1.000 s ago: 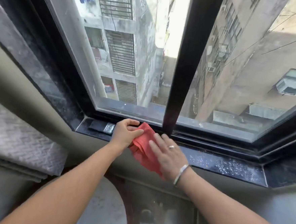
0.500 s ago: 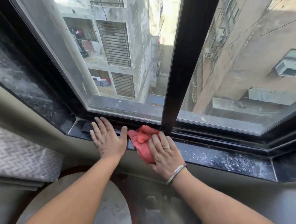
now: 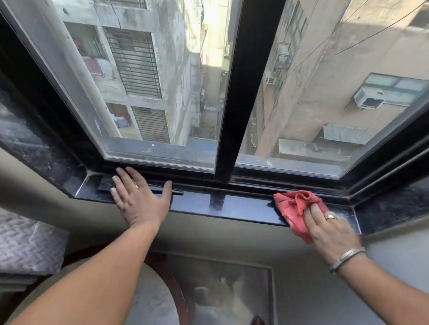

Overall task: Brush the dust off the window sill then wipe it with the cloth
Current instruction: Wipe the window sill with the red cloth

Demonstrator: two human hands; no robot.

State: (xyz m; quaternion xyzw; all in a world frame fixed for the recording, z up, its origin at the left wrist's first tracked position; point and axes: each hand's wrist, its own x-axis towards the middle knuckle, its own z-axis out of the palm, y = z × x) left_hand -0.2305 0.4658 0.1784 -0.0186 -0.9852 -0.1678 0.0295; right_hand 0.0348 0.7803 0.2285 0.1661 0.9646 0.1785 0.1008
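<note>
The black window sill (image 3: 245,208) runs across the bottom of the window. My right hand (image 3: 330,229) presses a crumpled red cloth (image 3: 295,206) flat on the sill's right end. A little pale dust shows on the sill just right of that hand. My left hand (image 3: 139,200) lies flat, fingers spread, on the sill's left part. It partly covers a black brush (image 3: 105,184) that lies on the sill, with the handle showing beside the thumb.
A black vertical window bar (image 3: 246,88) stands between the two glass panes (image 3: 144,68). Dark stone side ledges (image 3: 27,134) flank the sill. A grey patterned cushion (image 3: 12,244) lies at the lower left. A round table top (image 3: 152,307) sits below my arms.
My right hand has slid the red cloth along the sill from the middle to the right end. My left hand let go of the cloth and now lies flat at the left.
</note>
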